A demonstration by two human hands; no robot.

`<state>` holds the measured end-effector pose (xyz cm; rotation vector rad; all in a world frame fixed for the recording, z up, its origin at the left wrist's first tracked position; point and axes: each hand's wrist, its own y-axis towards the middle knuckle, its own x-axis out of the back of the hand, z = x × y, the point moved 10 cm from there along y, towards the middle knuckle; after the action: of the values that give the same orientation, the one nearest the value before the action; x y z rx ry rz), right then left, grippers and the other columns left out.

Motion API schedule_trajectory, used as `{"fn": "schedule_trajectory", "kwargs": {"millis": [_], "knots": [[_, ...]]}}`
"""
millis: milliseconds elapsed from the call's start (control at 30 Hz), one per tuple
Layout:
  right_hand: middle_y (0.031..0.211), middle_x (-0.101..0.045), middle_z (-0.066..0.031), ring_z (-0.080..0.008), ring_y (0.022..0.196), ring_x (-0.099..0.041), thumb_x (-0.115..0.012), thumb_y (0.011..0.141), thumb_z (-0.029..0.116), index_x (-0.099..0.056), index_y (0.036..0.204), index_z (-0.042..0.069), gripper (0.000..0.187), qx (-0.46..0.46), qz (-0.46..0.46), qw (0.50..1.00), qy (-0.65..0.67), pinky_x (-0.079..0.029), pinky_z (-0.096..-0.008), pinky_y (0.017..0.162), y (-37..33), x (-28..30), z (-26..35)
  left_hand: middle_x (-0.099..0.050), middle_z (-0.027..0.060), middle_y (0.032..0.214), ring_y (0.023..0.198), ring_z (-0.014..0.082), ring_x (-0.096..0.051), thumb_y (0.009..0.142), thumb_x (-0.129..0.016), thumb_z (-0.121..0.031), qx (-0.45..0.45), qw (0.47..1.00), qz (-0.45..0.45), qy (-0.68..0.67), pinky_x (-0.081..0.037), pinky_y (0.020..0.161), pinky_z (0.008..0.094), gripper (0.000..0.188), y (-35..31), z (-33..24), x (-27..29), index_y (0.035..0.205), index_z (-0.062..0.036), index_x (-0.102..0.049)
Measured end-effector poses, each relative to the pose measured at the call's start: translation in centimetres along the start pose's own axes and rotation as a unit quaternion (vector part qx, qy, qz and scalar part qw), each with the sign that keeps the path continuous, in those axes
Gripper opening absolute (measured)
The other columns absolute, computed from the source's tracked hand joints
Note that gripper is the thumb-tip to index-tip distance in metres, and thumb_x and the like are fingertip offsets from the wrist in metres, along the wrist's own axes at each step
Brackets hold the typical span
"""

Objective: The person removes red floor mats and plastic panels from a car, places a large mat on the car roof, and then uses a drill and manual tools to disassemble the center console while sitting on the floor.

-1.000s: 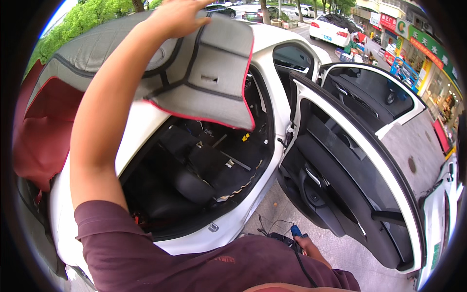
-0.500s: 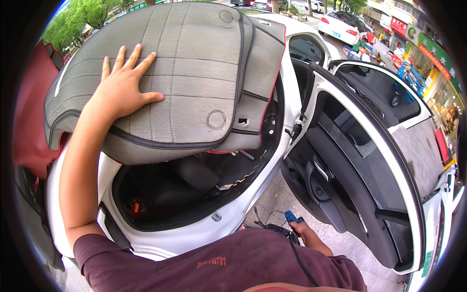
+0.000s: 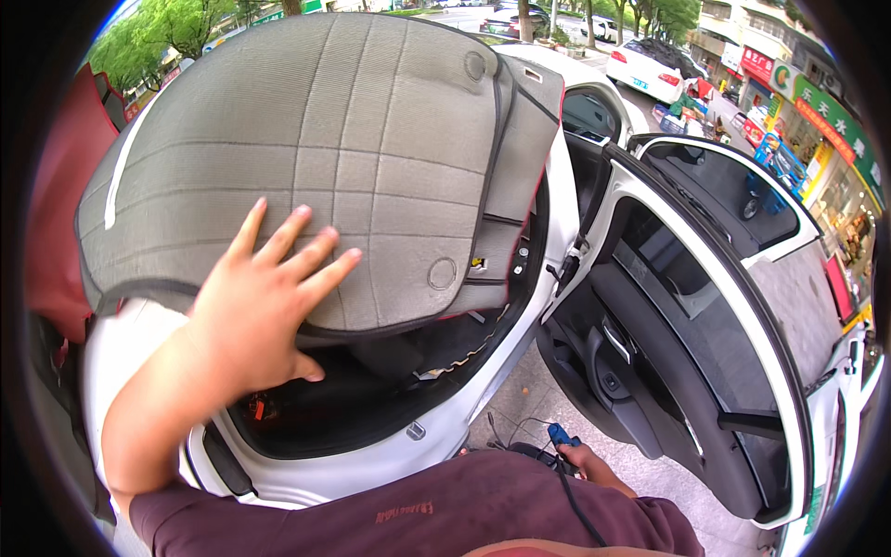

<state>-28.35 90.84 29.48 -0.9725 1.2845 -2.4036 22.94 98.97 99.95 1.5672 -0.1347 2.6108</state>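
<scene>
- Head view: the grey padded mat [image 3: 390, 121] lay over the white car [image 3: 139, 339], ten o'clock.
- My left hand [image 3: 252, 314], nine o'clock, had dropped toward its near edge, spread, grasping nothing; the mat likely lay unaided.
- My right hand [image 3: 579, 455], five o'clock, clasped a blue object [image 3: 558, 433].

At your 10 to 11 o'clock the mat [image 3: 306, 139] lies over the car [image 3: 135, 339], its near edge overhanging the doorway [image 3: 362, 404]. Your left grip [image 3: 264, 302] is over that edge at 9. The open door [image 3: 664, 357] stands at 3, a second door [image 3: 729, 190] beyond it at 2, shops [image 3: 831, 125] farther out. At 5, the device [image 3: 559, 433] is in your right grip [image 3: 583, 459], above the pavement [image 3: 654, 487].
</scene>
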Motion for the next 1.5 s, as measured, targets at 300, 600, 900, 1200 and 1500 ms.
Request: {"fn": "schedule_trajectory", "kwargs": {"millis": [300, 600, 900, 1200, 1500], "knots": [[0.068, -0.066, -0.0127, -0.0228, 0.049, -0.061, -0.082, 0.086, 0.038, -0.069, 0.087, -0.003, 0.043, -0.022, 0.086, 0.996, -0.001, -0.047, -0.0399, 0.047, 4.3, -0.4, 1.3, -0.066, 0.0126, 0.144, 0.144, 0.0411, -0.053, 0.089, -0.062, -0.015, 0.022, 0.972, -0.155, 0.175, -0.028, 0.124, 0.0702, 0.044, -1.4, -0.4, 1.0, 0.132, -0.0113, -0.072], [0.099, -0.075, -0.0138, -0.0246, 0.08, -0.071, -0.083, 0.088, 0.044, -0.073, 0.113, -0.005, 0.055, -0.003, 0.115, 0.993, 0.005, -0.055, -0.0419, 0.07, 11.7, -0.1, 7.4, -0.075, 0.0201, 0.122, 0.117, 0.0341, -0.073, 0.079, -0.065, 0.014, 0.173, 0.916, -0.359, 0.051, -0.054, 0.104, 0.0393, 0.055, 5.2, 20.2, 16.9, 0.13, -0.0068, -0.071], [0.126, -0.074, -0.0173, -0.0303, 0.112, -0.071, -0.087, 0.084, 0.049, -0.067, 0.135, -0.007, 0.078, 0.039, 0.16, 0.985, -0.053, -0.054, -0.0477, 0.093, 14.4, -0.3, 13.1, -0.075, 0.0227, 0.087, 0.094, 0.0407, -0.076, 0.1, -0.055, -0.008, 0.435, 0.76, -0.406, 0.26, -0.059, 0.079, 0.0565, 0.022, 15.7, 26.5, 27.2, 0.122, -0.0079, -0.058], [0.128, -0.073, -0.0187, -0.0296, 0.111, -0.071, -0.088, 0.082, 0.045, -0.063, 0.139, -0.008, 0.082, 0.058, 0.202, 0.977, -0.048, -0.056, -0.0444, 0.094, 16.2, -1.0, 13.2, -0.055, 0.0122, 0.156, 0.141, 0.0363, -0.055, 0.087, -0.083, -0.025, 0.415, 0.886, -0.099, 0.184, -0.046, 0.116, 0.0549, 0.098, 28.7, 31.2, 8.4, 0.168, -0.0252, -0.029], [0.134, -0.068, -0.016, -0.0236, 0.12, -0.064, -0.08, 0.083, 0.052, -0.039, 0.163, 0.001, 0.104, 0.082, 0.256, 0.948, -0.17, -0.051, -0.0411, 0.103, 13.5, -3.0, 19.7, -0.076, 0.0135, 0.113, 0.104, 0.0358, -0.073, 0.083, -0.067, 0.003, 0.147, 0.892, -0.417, 0.091, -0.057, 0.094, 0.0408, 0.04, 17.0, 5.5, 4.7, 0.121, -0.0077, -0.073]]}}
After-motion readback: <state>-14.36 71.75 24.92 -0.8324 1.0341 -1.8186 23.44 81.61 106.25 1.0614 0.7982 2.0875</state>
